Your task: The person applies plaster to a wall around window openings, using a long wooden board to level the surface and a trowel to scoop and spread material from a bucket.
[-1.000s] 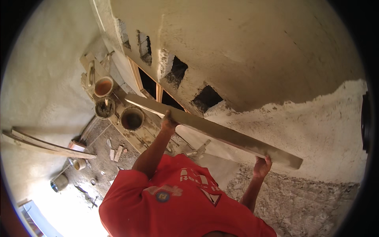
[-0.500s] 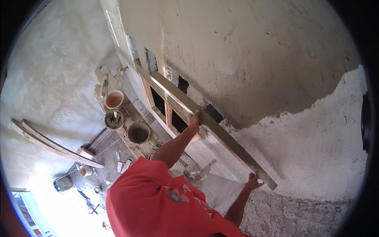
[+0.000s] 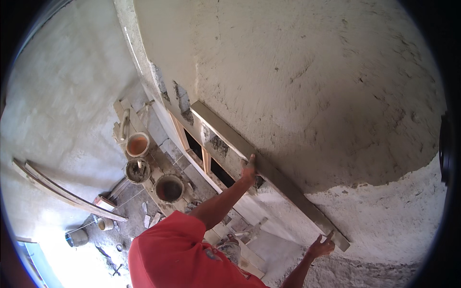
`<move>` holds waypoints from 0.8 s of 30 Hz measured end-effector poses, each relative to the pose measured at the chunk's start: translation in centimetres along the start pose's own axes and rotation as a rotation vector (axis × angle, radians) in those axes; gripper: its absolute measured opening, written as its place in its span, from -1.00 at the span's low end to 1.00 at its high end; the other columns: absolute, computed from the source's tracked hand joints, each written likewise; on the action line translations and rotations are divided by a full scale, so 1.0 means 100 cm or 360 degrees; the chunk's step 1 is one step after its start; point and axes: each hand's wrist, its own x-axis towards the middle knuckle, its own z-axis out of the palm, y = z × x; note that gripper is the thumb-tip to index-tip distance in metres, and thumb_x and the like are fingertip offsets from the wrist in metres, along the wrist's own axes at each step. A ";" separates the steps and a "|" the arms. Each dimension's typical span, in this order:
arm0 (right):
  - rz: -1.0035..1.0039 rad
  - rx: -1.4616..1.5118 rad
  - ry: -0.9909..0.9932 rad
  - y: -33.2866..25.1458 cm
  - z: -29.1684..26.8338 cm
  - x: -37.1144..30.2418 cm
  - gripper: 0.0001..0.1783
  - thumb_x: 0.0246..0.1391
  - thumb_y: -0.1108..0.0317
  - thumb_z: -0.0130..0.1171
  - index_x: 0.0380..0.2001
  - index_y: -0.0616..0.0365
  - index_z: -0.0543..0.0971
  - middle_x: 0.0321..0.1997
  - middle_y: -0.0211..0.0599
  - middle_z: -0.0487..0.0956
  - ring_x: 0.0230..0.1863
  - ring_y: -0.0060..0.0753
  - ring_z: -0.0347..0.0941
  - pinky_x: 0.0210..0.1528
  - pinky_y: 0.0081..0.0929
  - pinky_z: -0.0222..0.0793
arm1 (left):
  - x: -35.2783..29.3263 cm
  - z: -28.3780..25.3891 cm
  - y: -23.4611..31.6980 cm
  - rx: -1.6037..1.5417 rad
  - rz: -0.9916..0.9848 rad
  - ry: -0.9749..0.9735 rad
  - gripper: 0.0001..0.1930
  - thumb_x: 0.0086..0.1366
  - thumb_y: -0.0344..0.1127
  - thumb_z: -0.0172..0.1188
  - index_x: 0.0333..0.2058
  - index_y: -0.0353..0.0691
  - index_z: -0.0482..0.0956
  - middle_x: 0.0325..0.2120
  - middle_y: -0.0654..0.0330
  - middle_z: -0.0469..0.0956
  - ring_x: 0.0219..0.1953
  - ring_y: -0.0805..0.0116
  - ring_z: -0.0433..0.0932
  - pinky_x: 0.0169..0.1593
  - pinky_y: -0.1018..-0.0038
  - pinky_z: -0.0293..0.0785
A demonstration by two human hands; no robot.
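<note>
A long, straight grey plasterer's straightedge lies slantwise along the plastered wall, from upper left to lower right. My left hand grips its lower edge near the middle, that arm stretched out from the red sleeve. Down at the right end, my right hand pinches the same edge between thumb and fingers; its other fingers are partly curled. The bar's face rests close to the wall, though whether it touches along its full length I cannot tell. Darker, damp-looking plaster ends above it in a ragged edge over paler wall.
Below the bar are a wooden-framed opening and a broken hole in the wall. On planks to the left stand a mortar bucket, another with a tool and a reddish bucket. Long boards lean against the left wall.
The straightedge has moved down and to the right with both hands, and it now sits closer to the wall. My right hand's fingers have shifted their hold at its end.
</note>
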 end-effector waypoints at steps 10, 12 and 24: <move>-0.0479 0.0023 0.0340 -0.003 0.014 0.016 -0.38 0.31 -0.21 -0.29 0.25 -0.17 0.38 0.31 -0.15 0.27 0.34 0.09 0.10 0.29 0.32 -0.09 | -0.020 0.027 0.051 0.0019 0.0345 -0.0055 -0.45 0.29 0.05 0.18 -0.02 -0.29 0.26 -0.15 0.03 0.42 -0.14 0.24 0.45 -0.14 0.31 0.49; -0.0592 0.0168 0.0411 -0.033 -0.014 0.026 -0.40 0.32 -0.16 -0.26 0.24 -0.10 0.38 0.28 -0.09 0.30 0.32 0.08 0.13 0.30 0.29 -0.10 | -0.015 0.033 0.078 0.0069 0.0594 -0.0033 -0.48 0.30 0.05 0.16 -0.08 -0.30 0.27 -0.21 0.06 0.42 -0.19 0.29 0.43 -0.15 0.34 0.46; -0.0985 0.0653 0.0732 -0.157 -0.157 0.100 -0.56 0.27 0.05 -0.01 0.08 0.05 0.51 0.16 -0.09 0.38 0.18 0.11 0.19 0.19 0.16 0.01 | 0.008 0.118 0.328 0.0376 0.1203 -0.0116 -0.55 0.32 -0.01 0.14 -0.15 -0.39 0.50 -0.20 0.02 0.52 -0.15 0.27 0.51 -0.04 0.32 0.49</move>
